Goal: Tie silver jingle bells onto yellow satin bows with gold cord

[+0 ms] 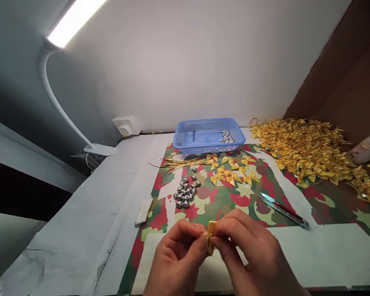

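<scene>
Lit white lamp (75, 22), upper left — socket box (126, 125) at wall (179, 61) — bottle (368, 148), right edge.

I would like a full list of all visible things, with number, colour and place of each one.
Lamp: one, white, left
Wall socket: one, white, back left
Brown panel: one, brown, far right
Table: one, white, below
Patterned sheet: one, red and green, centre
Basket: one, blue, back centre
Small balls: several, silver, inside basket
Wires: several, gold, before basket
Loose bows: about ten, gold, before basket
Bells: about twenty, silver, centre
Pad: one, white, left of bells
Tool: one, silver and red, right
Bow pile: uncountable, gold, right
Bottle: one, whitish, right edge
Held bow: one, gold, between fingertips
Left hand: one, bare, front
Right hand: one, bare, front
</scene>
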`<state>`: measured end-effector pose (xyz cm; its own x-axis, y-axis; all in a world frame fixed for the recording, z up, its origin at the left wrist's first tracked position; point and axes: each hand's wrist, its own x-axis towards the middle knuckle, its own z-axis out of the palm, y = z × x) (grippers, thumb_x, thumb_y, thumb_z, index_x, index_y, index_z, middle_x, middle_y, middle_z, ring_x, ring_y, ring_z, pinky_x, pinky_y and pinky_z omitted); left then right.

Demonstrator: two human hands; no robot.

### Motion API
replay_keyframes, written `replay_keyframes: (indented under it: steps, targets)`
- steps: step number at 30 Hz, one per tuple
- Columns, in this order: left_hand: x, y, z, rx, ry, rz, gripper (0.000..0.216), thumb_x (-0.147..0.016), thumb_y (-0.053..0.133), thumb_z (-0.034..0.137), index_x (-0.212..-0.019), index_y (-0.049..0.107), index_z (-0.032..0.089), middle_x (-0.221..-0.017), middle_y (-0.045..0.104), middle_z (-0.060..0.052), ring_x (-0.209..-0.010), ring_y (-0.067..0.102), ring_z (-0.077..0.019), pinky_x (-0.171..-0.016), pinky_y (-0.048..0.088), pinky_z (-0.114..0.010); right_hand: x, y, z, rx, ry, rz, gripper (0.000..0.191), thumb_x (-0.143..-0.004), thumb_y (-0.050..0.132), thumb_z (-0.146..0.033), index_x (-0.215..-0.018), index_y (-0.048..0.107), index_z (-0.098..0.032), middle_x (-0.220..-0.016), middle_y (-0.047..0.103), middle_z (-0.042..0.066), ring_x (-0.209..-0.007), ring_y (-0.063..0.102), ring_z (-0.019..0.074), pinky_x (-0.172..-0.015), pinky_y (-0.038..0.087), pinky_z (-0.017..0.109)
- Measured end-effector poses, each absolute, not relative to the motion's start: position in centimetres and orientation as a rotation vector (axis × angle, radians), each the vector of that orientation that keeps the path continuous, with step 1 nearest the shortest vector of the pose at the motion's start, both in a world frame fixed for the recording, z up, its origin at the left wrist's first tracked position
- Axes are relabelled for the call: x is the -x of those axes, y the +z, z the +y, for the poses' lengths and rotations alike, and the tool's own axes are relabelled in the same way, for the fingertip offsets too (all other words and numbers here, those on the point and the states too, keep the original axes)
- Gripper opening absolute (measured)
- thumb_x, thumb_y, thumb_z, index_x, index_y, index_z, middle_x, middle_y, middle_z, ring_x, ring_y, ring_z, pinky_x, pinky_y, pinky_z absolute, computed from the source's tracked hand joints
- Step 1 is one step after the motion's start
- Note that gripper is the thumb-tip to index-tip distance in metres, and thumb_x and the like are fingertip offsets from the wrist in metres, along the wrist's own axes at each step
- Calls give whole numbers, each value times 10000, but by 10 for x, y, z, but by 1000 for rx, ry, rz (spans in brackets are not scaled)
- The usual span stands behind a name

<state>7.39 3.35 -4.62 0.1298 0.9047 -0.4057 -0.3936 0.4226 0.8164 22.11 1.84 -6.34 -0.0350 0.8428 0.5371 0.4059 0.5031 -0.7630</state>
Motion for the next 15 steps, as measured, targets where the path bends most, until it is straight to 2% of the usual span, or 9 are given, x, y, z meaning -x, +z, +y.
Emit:
replay_keyframes:
  steps: [4,7,11,15]
  targets:
    - [-76,-59,31,-1038,1353,1125,141,-696,863,163,-692,743,236,-721,730,10,-693,657,-156,-669,549,-209,-223,-59,17,1078,598,-1695,162,-919,475,-39,-866,490,-192,-802,488,-18,-735,483,117,-616,355,230]
    - [-79,-62,30,-1250,1491,1089,193,-706,838,94,-742,766,268,-767,746,9,-741,671,-180,-708,554,-233,-226,-53,18,1039,629,-1709,170,-918,485,-40,-845,470,-193,-781,469,-33,-706,475,95,-598,348,210]
    - [-79,-54,31,-1050,1351,1081,138,-712,850,161,-678,742,239,-715,716,11,-695,650,-154,-668,543,-206,-234,-52,25,1037,518,-1669,166,-925,521,-34,-870,509,-190,-782,511,-33,-693,479,84,-615,392,183]
    - [-77,-40,33,-665,1129,1064,191,-695,873,242,-680,689,195,-687,695,-5,-650,607,-131,-662,535,-214,-242,-55,25,1056,515,-1617,112,-966,528,-110,-996,590,-198,-866,606,-15,-744,563,80,-663,457,166]
